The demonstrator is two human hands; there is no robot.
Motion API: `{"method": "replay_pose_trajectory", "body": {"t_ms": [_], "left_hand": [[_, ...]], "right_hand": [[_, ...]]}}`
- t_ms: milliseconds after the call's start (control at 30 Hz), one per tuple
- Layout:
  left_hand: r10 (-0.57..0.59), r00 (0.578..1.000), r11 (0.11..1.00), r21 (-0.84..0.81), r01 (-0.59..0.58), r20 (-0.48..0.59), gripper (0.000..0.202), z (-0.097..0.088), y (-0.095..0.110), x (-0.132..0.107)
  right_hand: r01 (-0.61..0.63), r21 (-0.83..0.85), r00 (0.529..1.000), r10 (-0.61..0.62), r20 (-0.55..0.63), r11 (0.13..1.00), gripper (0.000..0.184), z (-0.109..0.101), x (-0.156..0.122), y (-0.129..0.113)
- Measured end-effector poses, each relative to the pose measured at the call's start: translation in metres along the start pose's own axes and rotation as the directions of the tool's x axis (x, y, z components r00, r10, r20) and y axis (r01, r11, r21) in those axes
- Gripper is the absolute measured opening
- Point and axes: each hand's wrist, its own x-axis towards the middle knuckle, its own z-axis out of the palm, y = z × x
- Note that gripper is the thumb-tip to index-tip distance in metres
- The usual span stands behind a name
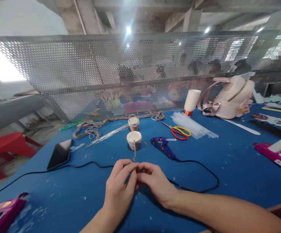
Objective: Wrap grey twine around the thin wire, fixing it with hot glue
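Both left hand [121, 184] and right hand [156, 183], fingertips closed, pinch twisted cord [134, 155] near round whitish cup [133, 137].

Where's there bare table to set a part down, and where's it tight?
Right: bare blue table between the cable loop and the right power strip. Left: another patch, between the left power strip and the left hand. Crowded: toward the mesh, with rope, wrapped cups, scissors, clear sticks. Glue gun sits ahead of the right hand.
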Motion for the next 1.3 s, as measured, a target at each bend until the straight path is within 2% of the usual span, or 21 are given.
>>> {"method": "replay_pose_trajectory", "body": {"t_ms": [133,300,433,533,733,1000,1167,1300], "left_hand": [[-0.007,1.000,1.000,-0.010,0.007,-0.008,0.018,0.000,0.002,0.002],[0.007,0.999,1.000,-0.020,-0.007,-0.034,0.013,0.003,0.002,0.002],[-0.113,0.993,0.993,-0.044,0.111,-0.041,0.006,0.005,0.002,0.001],[-0.209,0.977,0.976,-0.067,0.205,-0.044,0.002,0.006,0.003,0.000],[-0.284,0.958,0.954,-0.114,0.278,-0.033,0.003,0.007,0.005,0.000],[-0.264,0.964,0.962,-0.082,0.261,-0.026,0.004,0.010,0.003,-0.002],[-0.309,0.951,0.947,-0.091,0.307,-0.015,0.005,0.009,0.005,-0.001],[-0.334,0.941,0.937,-0.128,0.326,-0.049,0.005,0.006,0.008,0.000]], "right_hand": [[0.055,-0.033,0.998,-0.056,-0.039,0.998,0.019,-0.003,0.001,-0.008],[0.085,-0.192,0.995,-0.095,-0.042,0.978,0.024,-0.006,0.006,-0.017],[0.123,-0.411,0.987,-0.153,-0.039,0.903,0.017,-0.009,0.005,-0.027],[0.193,-0.498,0.976,-0.219,0.005,0.845,0.016,-0.009,0.000,-0.037],[0.211,-0.431,0.972,-0.234,-0.001,0.878,0.019,-0.008,-0.005,-0.049],[0.199,-0.345,0.971,-0.232,-0.057,0.917,0.020,-0.008,-0.005,-0.047],[0.192,-0.314,0.972,-0.223,-0.067,0.930,0.022,-0.007,-0.008,-0.046],[0.186,-0.299,0.970,-0.223,-0.095,0.936,0.024,-0.008,-0.008,-0.046]]}}
